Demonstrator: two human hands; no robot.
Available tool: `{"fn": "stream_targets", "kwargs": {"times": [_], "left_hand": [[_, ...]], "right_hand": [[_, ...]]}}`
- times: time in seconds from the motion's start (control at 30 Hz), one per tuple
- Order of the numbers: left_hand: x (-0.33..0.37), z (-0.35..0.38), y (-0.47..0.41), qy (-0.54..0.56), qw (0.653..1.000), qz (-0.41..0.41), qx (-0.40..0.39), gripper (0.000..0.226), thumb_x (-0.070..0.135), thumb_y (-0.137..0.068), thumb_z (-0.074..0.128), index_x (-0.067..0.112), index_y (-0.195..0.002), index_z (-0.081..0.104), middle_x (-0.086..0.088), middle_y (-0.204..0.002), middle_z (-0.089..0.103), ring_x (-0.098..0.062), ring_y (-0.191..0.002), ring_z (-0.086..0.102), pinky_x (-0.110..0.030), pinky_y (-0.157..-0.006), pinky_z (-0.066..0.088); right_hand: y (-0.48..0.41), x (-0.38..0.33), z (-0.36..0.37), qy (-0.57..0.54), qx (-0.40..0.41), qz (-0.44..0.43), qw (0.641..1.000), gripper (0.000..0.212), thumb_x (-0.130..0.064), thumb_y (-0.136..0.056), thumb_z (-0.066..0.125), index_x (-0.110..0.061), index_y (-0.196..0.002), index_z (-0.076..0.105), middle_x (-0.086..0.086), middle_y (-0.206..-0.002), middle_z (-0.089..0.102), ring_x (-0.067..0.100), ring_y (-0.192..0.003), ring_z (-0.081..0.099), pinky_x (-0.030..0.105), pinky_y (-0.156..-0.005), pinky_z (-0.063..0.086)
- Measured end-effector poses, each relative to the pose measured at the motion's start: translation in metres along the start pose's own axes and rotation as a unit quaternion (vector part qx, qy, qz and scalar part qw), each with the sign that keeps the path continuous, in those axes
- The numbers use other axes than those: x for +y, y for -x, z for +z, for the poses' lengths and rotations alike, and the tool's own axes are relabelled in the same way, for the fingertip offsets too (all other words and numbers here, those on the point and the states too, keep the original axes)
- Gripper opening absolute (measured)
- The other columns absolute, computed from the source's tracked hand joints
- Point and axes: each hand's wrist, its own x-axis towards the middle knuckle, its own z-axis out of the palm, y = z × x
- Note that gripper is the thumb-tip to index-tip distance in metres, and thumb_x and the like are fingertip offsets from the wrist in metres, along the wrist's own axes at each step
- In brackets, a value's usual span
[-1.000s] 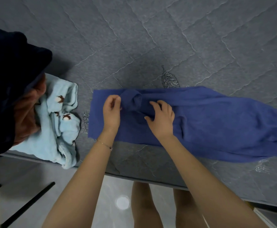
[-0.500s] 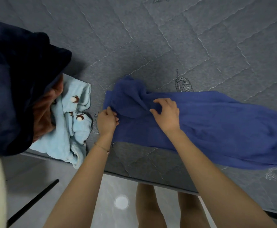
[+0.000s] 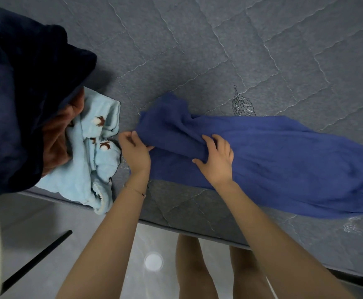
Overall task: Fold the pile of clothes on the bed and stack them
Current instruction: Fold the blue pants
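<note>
Since a second ago, the knotted left end of the soft royal-blue knit garment point(image 3: 284, 167) has spread open. It lies rumpled lengthwise on the grey quilted mattress point(image 3: 197, 50). The left hand point(image 3: 135, 152) pinches its left edge. The right hand point(image 3: 217, 161), fingers curled, grips a raised fold.

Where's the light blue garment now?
Head view, left side: the light blue garment lies crumpled at the near edge of the bed, beside the left hand.
</note>
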Motion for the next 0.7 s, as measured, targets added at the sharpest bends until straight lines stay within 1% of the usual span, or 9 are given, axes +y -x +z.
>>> {"fn": "stream_targets", "kwargs": {"times": [0.1, 0.2, 0.3, 0.37, 0.4, 0.5, 0.57, 0.63, 0.7], "left_hand": [[-0.003, -0.012, 0.009, 0.009, 1.000, -0.015, 0.020, 0.024, 0.012, -0.105, 0.035, 0.022, -0.083, 0.036, -0.003, -0.088, 0.054, -0.003, -0.058, 0.061, -0.022, -0.052, 0.055], [-0.013, -0.026, 0.015, 0.013, 0.998, -0.055, 0.030, 0.023, 0.011, -0.106, 0.032, 0.019, -0.085, 0.034, -0.005, -0.083, 0.053, -0.009, -0.048, 0.059, -0.022, -0.047, 0.053], [-0.027, -0.037, 0.023, -0.008, 0.997, -0.080, 0.021, 0.010, 0.010, -0.106, 0.030, 0.010, -0.097, 0.032, -0.009, -0.080, 0.051, -0.010, -0.043, 0.057, -0.022, -0.044, 0.052], [-0.034, -0.042, 0.030, -0.023, 0.995, -0.098, 0.013, 0.007, 0.010, -0.106, 0.028, 0.009, -0.100, 0.031, -0.010, -0.076, 0.050, -0.006, -0.038, 0.055, -0.022, -0.044, 0.052], [-0.037, -0.043, 0.033, -0.034, 0.994, -0.108, 0.010, 0.006, 0.010, -0.106, 0.028, 0.009, -0.100, 0.031, -0.009, -0.076, 0.050, -0.007, -0.039, 0.056, -0.022, -0.044, 0.052], [-0.042, -0.048, 0.040, -0.071, 0.990, -0.119, -0.009, 0.006, 0.010, -0.105, 0.032, 0.008, -0.099, 0.033, -0.014, -0.081, 0.054, -0.022, -0.054, 0.058, -0.025, -0.050, 0.052], [-0.041, -0.049, 0.044, -0.136, 0.987, -0.079, -0.034, 0.004, 0.008, -0.103, 0.039, 0.005, -0.101, 0.037, -0.018, -0.092, 0.054, -0.028, -0.072, 0.056, -0.036, -0.065, 0.052], [-0.039, -0.048, 0.048, -0.225, 0.973, -0.005, -0.059, 0.017, 0.006, -0.098, 0.050, -0.001, -0.113, 0.045, -0.023, -0.111, 0.050, -0.030, -0.091, 0.051, -0.041, -0.088, 0.045], [-0.033, -0.044, 0.054, -0.297, 0.950, 0.063, -0.073, 0.038, 0.009, -0.094, 0.058, 0.000, -0.129, 0.048, -0.026, -0.123, 0.044, -0.035, -0.107, 0.046, -0.041, -0.099, 0.038]], "right_hand": [[0.008, 0.002, 0.002, 0.028, -0.027, -0.017, 0.999, 0.077, -0.029, -0.087, 0.068, -0.025, -0.152, 0.027, 0.007, -0.157, 0.021, 0.026, -0.145, 0.017, 0.044, -0.118, 0.012], [0.021, 0.002, 0.005, -0.008, 0.016, -0.046, 0.999, 0.072, -0.004, -0.083, 0.064, -0.019, -0.148, 0.038, 0.011, -0.150, 0.034, 0.029, -0.138, 0.030, 0.043, -0.114, 0.023], [0.033, 0.007, 0.009, -0.060, 0.051, -0.063, 0.995, 0.047, 0.008, -0.079, 0.061, -0.006, -0.123, 0.061, 0.014, -0.122, 0.055, 0.034, -0.112, 0.051, 0.043, -0.095, 0.040], [0.039, 0.013, 0.012, -0.075, 0.034, -0.074, 0.994, 0.025, 0.009, -0.081, 0.059, -0.002, -0.101, 0.067, 0.014, -0.102, 0.062, 0.035, -0.096, 0.057, 0.043, -0.084, 0.045], [0.043, 0.016, 0.015, -0.069, 0.018, -0.076, 0.995, 0.019, 0.008, -0.083, 0.059, -0.002, -0.096, 0.068, 0.013, -0.096, 0.064, 0.034, -0.092, 0.058, 0.042, -0.081, 0.045], [0.051, 0.025, 0.021, -0.057, -0.055, -0.059, 0.995, 0.014, 0.000, -0.089, 0.059, -0.005, -0.096, 0.070, 0.010, -0.097, 0.066, 0.030, -0.095, 0.058, 0.036, -0.081, 0.044], [0.053, 0.031, 0.023, -0.045, -0.102, -0.044, 0.993, 0.016, -0.010, -0.092, 0.061, -0.009, -0.104, 0.070, 0.006, -0.105, 0.066, 0.027, -0.103, 0.057, 0.034, -0.087, 0.043], [0.054, 0.033, 0.021, -0.044, -0.095, -0.047, 0.993, 0.028, -0.022, -0.091, 0.066, -0.014, -0.117, 0.067, 0.004, -0.115, 0.063, 0.025, -0.111, 0.052, 0.034, -0.094, 0.040], [0.053, 0.033, 0.014, -0.060, -0.042, -0.058, 0.996, 0.042, -0.031, -0.088, 0.068, -0.018, -0.128, 0.061, 0.001, -0.125, 0.059, 0.024, -0.119, 0.047, 0.034, -0.099, 0.034]]}}
